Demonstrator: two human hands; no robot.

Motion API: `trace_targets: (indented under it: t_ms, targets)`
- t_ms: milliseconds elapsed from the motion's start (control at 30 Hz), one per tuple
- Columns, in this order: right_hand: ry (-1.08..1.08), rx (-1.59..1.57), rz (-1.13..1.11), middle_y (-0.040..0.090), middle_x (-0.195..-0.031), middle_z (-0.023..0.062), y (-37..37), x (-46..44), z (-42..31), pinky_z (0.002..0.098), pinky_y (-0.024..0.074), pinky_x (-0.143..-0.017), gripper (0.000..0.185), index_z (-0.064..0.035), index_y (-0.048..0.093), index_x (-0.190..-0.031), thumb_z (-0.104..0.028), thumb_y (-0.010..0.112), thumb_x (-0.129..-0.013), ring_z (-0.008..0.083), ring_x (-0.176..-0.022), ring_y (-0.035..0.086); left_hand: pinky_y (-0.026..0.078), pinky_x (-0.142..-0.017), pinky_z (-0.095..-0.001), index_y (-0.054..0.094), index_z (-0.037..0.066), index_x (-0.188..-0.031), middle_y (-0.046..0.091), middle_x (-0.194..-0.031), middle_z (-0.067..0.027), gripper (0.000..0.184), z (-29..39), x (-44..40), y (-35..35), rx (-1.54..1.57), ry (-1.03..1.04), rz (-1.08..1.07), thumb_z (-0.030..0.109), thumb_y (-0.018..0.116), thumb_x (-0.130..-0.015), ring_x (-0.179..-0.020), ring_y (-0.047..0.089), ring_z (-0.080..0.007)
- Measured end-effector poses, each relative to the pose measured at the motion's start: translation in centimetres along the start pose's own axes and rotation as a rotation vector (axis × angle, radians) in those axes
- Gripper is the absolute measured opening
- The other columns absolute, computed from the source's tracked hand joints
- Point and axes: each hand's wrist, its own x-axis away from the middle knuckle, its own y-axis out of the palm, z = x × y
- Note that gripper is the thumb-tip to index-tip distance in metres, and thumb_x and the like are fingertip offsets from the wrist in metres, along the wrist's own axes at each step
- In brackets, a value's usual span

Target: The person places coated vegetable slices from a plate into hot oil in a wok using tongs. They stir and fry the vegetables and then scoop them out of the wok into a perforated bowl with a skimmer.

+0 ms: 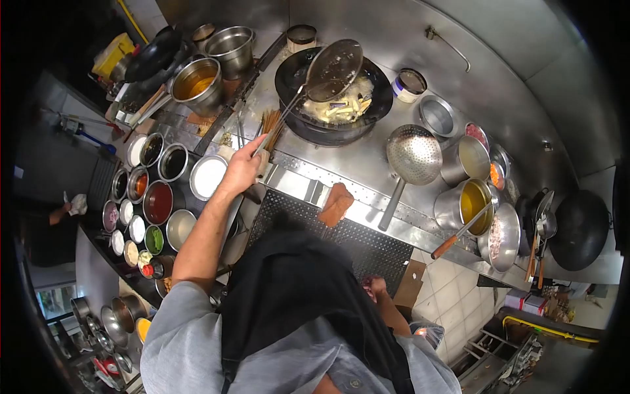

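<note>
My left hand [246, 167] is wrapped around the long handle of a skimmer [335, 71]. The skimmer's round dark bowl is held above the far side of a large black wok [292, 82]. In the wok, pale strips of food, some with dark purple skin [340, 110], lie in bubbling, foamy oil. My right hand [375, 289] hangs low beside my body, away from the stove; its fingers are partly hidden and too small to read. A bundle of thin bamboo sticks [270, 123] stands near the wok, close to my left hand.
A perforated ladle [415, 156] rests right of the wok, its handle over the counter edge. A pot of yellow oil [462, 207] and several bowls stand further right. Several ingredient containers [158, 202] fill the left side. A brown cloth [336, 203] hangs on the front edge.
</note>
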Motion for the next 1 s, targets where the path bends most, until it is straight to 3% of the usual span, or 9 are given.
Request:
trace_targets:
  t_ms: [67, 100, 333, 467, 567, 700, 800, 833, 1000]
  targets:
    - [-0.046, -0.061, 0.035, 0.063, -0.084, 0.0035, -0.2, 0.3, -2.1, 0.0300, 0.0469, -0.050, 0.019, -0.0128, 0.061, -0.104, -0.017, 0.052, -0.089, 0.0131, -0.062, 0.058, 0.041, -0.045, -0.0235, 0.047, 0.011, -0.141, 0.057, -0.081, -0.0002, 0.049, 0.0, -0.7, -1.1, 0.064, -0.009, 0.023, 0.003, 0.046, -0.093, -0.053, 0.047, -0.0081]
    - [-0.098, -0.188, 0.110, 0.063, -0.084, 0.0036, 0.1, 0.5, -3.3, 0.0314, 0.0475, -0.050, 0.018, -0.0124, 0.058, -0.107, -0.019, 0.051, -0.091, 0.0141, -0.064, 0.059, 0.043, -0.044, -0.0243, 0.046, 0.010, -0.141, 0.058, -0.084, -0.0021, 0.051, -0.2, -1.6, -2.1, 0.032, -0.006, 0.011, 0.004, 0.047, -0.091, -0.054, 0.050, -0.0091]
    - [-0.384, -0.679, 0.178, 0.063, -0.089, 0.0036, 1.5, 2.2, -15.9, 0.0322, 0.0499, -0.058, 0.034, -0.0112, 0.055, -0.116, -0.039, 0.052, -0.096, 0.0148, -0.070, 0.059, 0.050, -0.042, -0.0310, 0.041, 0.004, -0.142, 0.059, -0.080, -0.0101, 0.055, 0.7, -7.1, -6.3, -0.064, -0.106, -0.080, 0.003, 0.041, -0.087, -0.046, 0.054, -0.0156]
    - [-0.385, -0.724, 0.134, 0.063, -0.100, 0.0061, 2.7, 3.9, -21.5, 0.0362, 0.0479, -0.070, 0.035, -0.0128, 0.055, -0.119, -0.037, 0.055, -0.093, 0.0175, -0.086, 0.059, 0.052, -0.042, -0.0311, 0.032, 0.005, -0.147, 0.053, -0.074, -0.0048, 0.065, 0.6, -8.5, -6.9, 0.154, -0.398, -0.331, 0.001, 0.043, -0.083, -0.047, 0.048, -0.0122]
    - [-0.375, -0.658, 0.017, 0.064, -0.107, 0.0090, 3.7, 4.8, -23.8, 0.0408, 0.0451, -0.080, 0.035, -0.0095, 0.054, -0.120, -0.034, 0.055, -0.094, 0.0188, -0.089, 0.059, 0.051, -0.044, -0.0295, 0.025, 0.007, -0.150, 0.050, -0.073, 0.0007, 0.069, -1.0, -9.9, -5.8, 0.374, -0.451, -0.477, 0.002, 0.045, -0.084, -0.048, 0.043, -0.0081]
    - [-0.330, -0.716, 0.048, 0.066, -0.088, 0.0062, 4.7, 4.3, -25.2, 0.0337, 0.0485, -0.059, 0.023, -0.0102, 0.057, -0.106, -0.031, 0.053, -0.096, 0.0164, -0.072, 0.062, 0.045, -0.043, -0.0274, 0.028, 0.008, -0.149, 0.049, -0.073, 0.0035, 0.065, -2.8, -12.8, -3.0, 0.522, -0.466, -0.567, 0.002, 0.045, -0.086, -0.047, 0.039, -0.0058]
    - [-0.302, -0.737, 0.042, 0.067, -0.089, 0.0078, 4.8, 5.3, -25.6, 0.0308, 0.0475, -0.055, 0.022, -0.0099, 0.056, -0.103, -0.030, 0.055, -0.095, 0.0166, -0.072, 0.061, 0.039, -0.044, -0.0247, 0.028, 0.012, -0.149, 0.048, -0.073, 0.0043, 0.064, -4.3, -15.0, -0.9, 0.543, -0.474, -0.585, 0.003, 0.046, -0.088, -0.048, 0.038, -0.0052]
    - [-0.283, -0.809, -0.011, 0.063, -0.092, 0.0085, 4.8, 6.0, -26.0, 0.0279, 0.0457, -0.054, 0.025, -0.0113, 0.053, -0.112, -0.029, 0.057, -0.094, 0.0158, -0.069, 0.058, 0.038, -0.045, -0.0244, 0.028, 0.013, -0.149, 0.049, -0.074, 0.0041, 0.064, -5.2, -15.9, -0.2, 0.563, -0.477, -0.579, 0.004, 0.046, -0.089, -0.048, 0.037, -0.0052]
    - [-0.306, -0.901, -0.073, 0.060, -0.081, 0.0047, 6.3, 9.1, -28.4, 0.0261, 0.0450, -0.052, 0.020, -0.0119, 0.054, -0.109, -0.024, 0.058, -0.093, 0.0145, -0.062, 0.054, 0.034, -0.047, -0.0249, 0.026, 0.018, -0.150, 0.048, -0.074, 0.0032, 0.062, -5.8, -17.0, 1.4, 0.694, -0.494, -0.536, 0.007, 0.047, -0.093, -0.049, 0.036, -0.0056]
